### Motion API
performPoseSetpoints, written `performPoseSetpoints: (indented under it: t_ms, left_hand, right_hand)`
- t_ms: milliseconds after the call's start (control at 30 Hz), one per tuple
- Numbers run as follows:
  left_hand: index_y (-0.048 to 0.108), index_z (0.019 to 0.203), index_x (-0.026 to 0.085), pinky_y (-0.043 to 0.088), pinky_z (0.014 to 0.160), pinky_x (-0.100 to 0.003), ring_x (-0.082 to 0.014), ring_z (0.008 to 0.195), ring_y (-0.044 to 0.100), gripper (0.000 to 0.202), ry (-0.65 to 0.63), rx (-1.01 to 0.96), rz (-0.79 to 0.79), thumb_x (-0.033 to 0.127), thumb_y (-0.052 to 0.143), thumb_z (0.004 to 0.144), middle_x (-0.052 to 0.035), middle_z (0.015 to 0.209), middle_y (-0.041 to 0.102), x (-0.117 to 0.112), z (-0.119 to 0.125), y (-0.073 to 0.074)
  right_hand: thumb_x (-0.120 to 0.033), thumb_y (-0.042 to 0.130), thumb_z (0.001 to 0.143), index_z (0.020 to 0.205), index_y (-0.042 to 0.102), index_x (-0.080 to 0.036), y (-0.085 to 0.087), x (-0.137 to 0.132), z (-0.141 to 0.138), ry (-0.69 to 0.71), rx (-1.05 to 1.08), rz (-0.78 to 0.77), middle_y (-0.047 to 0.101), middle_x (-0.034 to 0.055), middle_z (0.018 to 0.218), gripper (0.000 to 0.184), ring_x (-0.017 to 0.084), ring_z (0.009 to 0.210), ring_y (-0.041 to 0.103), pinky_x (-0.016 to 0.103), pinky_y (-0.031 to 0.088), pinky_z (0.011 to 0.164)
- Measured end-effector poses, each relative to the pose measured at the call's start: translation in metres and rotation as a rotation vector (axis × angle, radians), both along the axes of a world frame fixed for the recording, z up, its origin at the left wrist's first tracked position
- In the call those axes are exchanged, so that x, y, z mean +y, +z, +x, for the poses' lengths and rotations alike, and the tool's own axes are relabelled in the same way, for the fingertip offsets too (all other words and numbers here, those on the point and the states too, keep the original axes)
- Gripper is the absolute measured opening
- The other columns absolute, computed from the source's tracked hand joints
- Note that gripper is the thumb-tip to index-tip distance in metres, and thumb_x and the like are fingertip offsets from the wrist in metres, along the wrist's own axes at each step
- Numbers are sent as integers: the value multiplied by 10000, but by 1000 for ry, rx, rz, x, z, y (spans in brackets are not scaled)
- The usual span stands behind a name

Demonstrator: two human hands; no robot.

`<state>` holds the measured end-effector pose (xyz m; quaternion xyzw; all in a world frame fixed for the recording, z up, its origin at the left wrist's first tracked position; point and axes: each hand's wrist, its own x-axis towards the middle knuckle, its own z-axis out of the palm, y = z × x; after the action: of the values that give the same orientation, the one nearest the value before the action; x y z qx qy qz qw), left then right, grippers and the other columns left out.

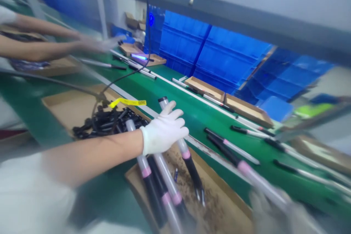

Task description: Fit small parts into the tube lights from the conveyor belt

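**A:** What is the left hand doing?

**B:** The left hand (163, 130) wears a white cloth glove. Its fingers (175, 114) curl closed around a long clear tube with a black part and a pink band (186, 154).

**A:** Where is that tube?

**B:** It is at the near edge of the green conveyor belt (197, 95). Its low end points down into a brown cardboard tray (219, 204) with dark crumbs in it. More tubes with pink bands (161, 190) lie in that tray.

**A:** And the right hand?

**B:** The right hand (270, 208) is a blur in a pale glove, at the near edge of the belt. It is beside a long tube with a pink band (244, 167). I cannot tell if its fingers are wide apart or holding that tube.

**A:** What else is by the belt?

**B:** Black-and-clear tubes (231, 146) lie on it. On the near side, another cardboard tray (74, 111) holds a heap of black parts (106, 124) and a yellow tag (127, 102). Two gloved hands of someone else (101, 44) reach over the belt far up it. Blue plastic crates (214, 47) are stacked behind it.
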<state>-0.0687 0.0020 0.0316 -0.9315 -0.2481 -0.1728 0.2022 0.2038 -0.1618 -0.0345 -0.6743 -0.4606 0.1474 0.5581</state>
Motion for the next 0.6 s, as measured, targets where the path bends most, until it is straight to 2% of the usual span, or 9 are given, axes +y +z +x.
performPoseSetpoints:
  t_ms: [67,100,167,233,300,400,500,600]
  left_hand:
    - [587,810,193,124,1040,-651,-338,1102,463,149,-25,-18,48,106,565,692,-56,804,581,-2,6,2]
    - [592,815,194,123,1050,-640,-340,1126,458,133,-51,-38,74,116,559,713,-56,810,585,-4,11,3]
    - [604,837,206,124,1066,-615,-329,1199,425,113,-130,-112,128,146,532,773,-59,877,609,-11,23,4]
    - [612,897,236,125,1069,-602,-313,1272,365,140,-222,-243,180,190,502,825,-58,1062,611,-20,36,1]
    - [600,1006,285,142,1063,-599,-314,1319,300,202,-269,-399,179,237,511,831,-48,1261,532,-30,45,-4]
    - [527,1165,300,207,1057,-566,-323,1320,285,384,-272,-488,30,247,547,785,-79,1365,433,-38,45,-17]
    - [538,1137,232,289,1031,-506,-296,1199,413,397,-232,-282,-245,246,578,742,-107,1245,513,-35,33,-38]
    - [601,939,193,410,892,-416,-250,957,527,252,-166,-61,-478,304,628,714,-84,969,605,-30,18,-65]
  right_hand:
    - [-611,288,866,1291,446,-267,9,33,-14,142,115,-30,582,129,1217,568,260,1058,590,473,528,827]
    - [-592,341,860,1275,467,-261,12,47,-26,212,155,-52,588,127,1217,545,260,1070,589,460,527,847]
    - [-488,575,785,1230,504,-241,14,67,-54,364,207,-107,588,103,1231,514,249,1102,574,418,514,899]
    - [-413,618,770,1189,511,-211,10,75,-76,548,230,-106,592,95,1219,478,220,1106,568,396,468,969]
    - [-401,628,762,1141,518,-192,1,72,-84,489,261,-43,590,101,1205,446,201,1072,575,383,446,991]
    - [-459,609,761,1135,502,-205,-13,48,-70,194,241,52,573,99,1219,464,212,1058,574,400,455,973]
    - [-498,572,781,1099,544,-212,-17,11,-47,10,37,25,610,83,1126,428,230,1019,584,417,493,901]
    - [-460,542,828,1127,540,-209,-13,-23,-36,-114,-46,-5,596,73,1094,391,197,938,587,390,520,794]
